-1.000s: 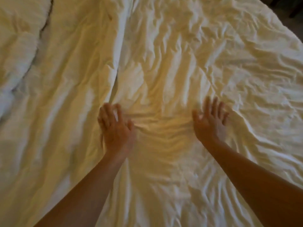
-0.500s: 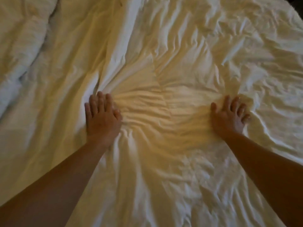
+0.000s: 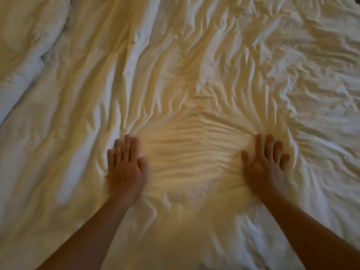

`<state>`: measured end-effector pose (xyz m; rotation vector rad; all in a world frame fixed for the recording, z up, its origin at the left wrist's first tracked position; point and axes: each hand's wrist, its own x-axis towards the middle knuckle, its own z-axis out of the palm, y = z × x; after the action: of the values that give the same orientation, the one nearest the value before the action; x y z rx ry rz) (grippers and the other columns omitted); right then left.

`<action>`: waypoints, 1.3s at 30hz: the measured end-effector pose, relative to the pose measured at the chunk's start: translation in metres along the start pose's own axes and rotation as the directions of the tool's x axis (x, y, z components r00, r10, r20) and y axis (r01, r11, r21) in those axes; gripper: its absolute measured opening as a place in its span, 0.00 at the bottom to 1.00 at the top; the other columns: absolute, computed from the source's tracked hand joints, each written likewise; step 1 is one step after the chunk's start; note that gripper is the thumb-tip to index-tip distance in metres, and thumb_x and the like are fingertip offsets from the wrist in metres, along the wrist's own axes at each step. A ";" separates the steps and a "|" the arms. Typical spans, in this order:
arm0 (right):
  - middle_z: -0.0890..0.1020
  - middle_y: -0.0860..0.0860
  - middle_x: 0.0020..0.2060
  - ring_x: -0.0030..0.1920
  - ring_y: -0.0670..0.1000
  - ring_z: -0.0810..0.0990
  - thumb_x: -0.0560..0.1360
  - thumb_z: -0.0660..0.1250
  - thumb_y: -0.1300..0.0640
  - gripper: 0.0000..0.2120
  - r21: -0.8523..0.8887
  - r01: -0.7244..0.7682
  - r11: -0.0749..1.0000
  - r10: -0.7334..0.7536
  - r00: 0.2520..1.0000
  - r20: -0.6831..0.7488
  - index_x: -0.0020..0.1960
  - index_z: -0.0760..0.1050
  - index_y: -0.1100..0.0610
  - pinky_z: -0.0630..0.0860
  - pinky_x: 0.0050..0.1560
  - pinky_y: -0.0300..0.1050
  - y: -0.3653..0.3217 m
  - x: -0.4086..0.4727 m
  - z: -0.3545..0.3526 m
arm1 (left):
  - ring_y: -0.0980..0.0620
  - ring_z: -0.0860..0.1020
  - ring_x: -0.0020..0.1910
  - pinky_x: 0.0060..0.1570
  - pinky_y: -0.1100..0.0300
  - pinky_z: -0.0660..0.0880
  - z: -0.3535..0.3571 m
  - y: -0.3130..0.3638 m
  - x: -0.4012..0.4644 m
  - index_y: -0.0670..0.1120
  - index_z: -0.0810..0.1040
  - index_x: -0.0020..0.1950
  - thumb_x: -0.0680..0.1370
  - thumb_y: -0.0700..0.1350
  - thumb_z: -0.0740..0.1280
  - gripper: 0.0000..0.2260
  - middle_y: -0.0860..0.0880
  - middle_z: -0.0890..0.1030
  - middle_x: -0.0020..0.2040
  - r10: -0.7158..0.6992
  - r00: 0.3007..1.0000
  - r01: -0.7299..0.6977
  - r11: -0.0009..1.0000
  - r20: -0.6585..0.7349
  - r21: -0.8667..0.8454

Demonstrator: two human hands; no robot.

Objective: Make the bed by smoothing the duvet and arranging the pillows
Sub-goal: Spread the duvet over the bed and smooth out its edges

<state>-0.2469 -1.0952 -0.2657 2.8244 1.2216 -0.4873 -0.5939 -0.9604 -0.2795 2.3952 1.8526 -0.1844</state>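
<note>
left hand (image 3: 125, 168): your grip is flat, fingers straight and together, palm pressing the duvet (image 3: 194, 84); holds nothing.
right hand (image 3: 266, 165): same, fingers spread a little, pressing flat, nothing grasped.
why: palms set apart likely to pull the cloth taut; fine ridges (image 3: 187, 151) run between them.
duvet: covers the bed across the whole view, heavily creased beyond your hands.
far left: bunched white roll (image 3: 27, 55), pillow or folded duvet, can't tell.
containers: none visible.

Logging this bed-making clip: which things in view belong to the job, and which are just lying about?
Job:
duvet, creased
left hand, flat on it
right hand, flat on it

Lying about:
bunched bedding at far left; pillow or not, cannot tell
</note>
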 end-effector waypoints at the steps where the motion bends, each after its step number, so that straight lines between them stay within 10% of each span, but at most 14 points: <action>1: 0.49 0.54 0.81 0.80 0.58 0.46 0.81 0.47 0.36 0.34 0.032 -0.051 0.998 0.051 0.999 0.000 0.81 0.44 0.48 0.45 0.77 0.63 0.002 -0.007 -0.001 | 0.42 0.53 0.79 0.76 0.41 0.49 0.000 0.002 -0.010 0.45 0.59 0.80 0.79 0.55 0.49 0.30 0.43 0.57 0.80 -0.082 0.997 0.082 0.996 0.003 -0.032; 4: 0.50 0.54 0.81 0.80 0.58 0.47 0.81 0.47 0.39 0.32 0.124 0.026 0.992 -0.023 1.000 -0.019 0.82 0.48 0.50 0.44 0.78 0.63 -0.017 -0.049 0.003 | 0.42 0.50 0.80 0.76 0.41 0.48 -0.003 0.048 -0.059 0.44 0.57 0.80 0.79 0.55 0.48 0.31 0.42 0.53 0.81 -0.142 0.990 0.143 0.961 0.021 -0.237; 9: 0.46 0.48 0.81 0.80 0.51 0.42 0.79 0.48 0.42 0.32 0.097 0.527 0.844 -0.535 0.839 0.095 0.81 0.44 0.44 0.47 0.78 0.58 -0.018 -0.153 0.031 | 0.48 0.46 0.80 0.77 0.46 0.49 0.000 0.122 -0.180 0.48 0.52 0.81 0.81 0.52 0.52 0.29 0.46 0.50 0.81 0.192 0.981 -0.169 0.933 0.040 -0.317; 20: 0.39 0.50 0.81 0.80 0.54 0.39 0.76 0.36 0.30 0.36 0.039 0.071 0.997 -0.077 0.981 0.179 0.80 0.35 0.44 0.43 0.78 0.61 0.092 -0.161 -0.001 | 0.40 0.58 0.78 0.73 0.40 0.57 -0.006 -0.024 -0.248 0.47 0.60 0.79 0.79 0.56 0.49 0.30 0.43 0.59 0.80 -0.147 0.974 0.161 0.984 0.173 -0.071; 30: 0.40 0.43 0.79 0.79 0.46 0.36 0.79 0.39 0.33 0.33 0.272 0.443 0.854 -0.470 0.882 0.040 0.80 0.40 0.43 0.37 0.77 0.50 -0.099 -0.191 -0.017 | 0.48 0.40 0.80 0.77 0.48 0.42 -0.058 -0.037 -0.184 0.52 0.45 0.81 0.78 0.59 0.38 0.32 0.48 0.41 0.81 -0.120 0.988 0.145 0.943 0.099 -0.300; 35: 0.35 0.44 0.79 0.78 0.46 0.31 0.83 0.40 0.39 0.28 0.255 0.575 0.777 -0.611 0.787 0.085 0.80 0.36 0.43 0.36 0.78 0.51 -0.188 -0.200 0.021 | 0.51 0.41 0.80 0.78 0.51 0.42 -0.042 -0.045 -0.135 0.52 0.48 0.81 0.81 0.56 0.41 0.28 0.49 0.44 0.81 0.055 0.997 -0.038 0.957 0.051 -0.289; 39: 0.48 0.48 0.81 0.80 0.52 0.46 0.80 0.48 0.36 0.32 0.018 0.678 0.735 -0.675 0.727 0.126 0.81 0.47 0.45 0.50 0.78 0.57 -0.202 -0.159 0.061 | 0.47 0.55 0.79 0.76 0.45 0.52 -0.004 -0.116 -0.106 0.51 0.60 0.80 0.80 0.57 0.51 0.28 0.48 0.58 0.80 0.141 0.990 -0.139 0.987 0.026 -0.085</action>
<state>-0.5105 -1.0768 -0.2571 2.1773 2.1957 -0.6332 -0.7325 -1.0321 -0.2592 2.4392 1.6371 -0.1302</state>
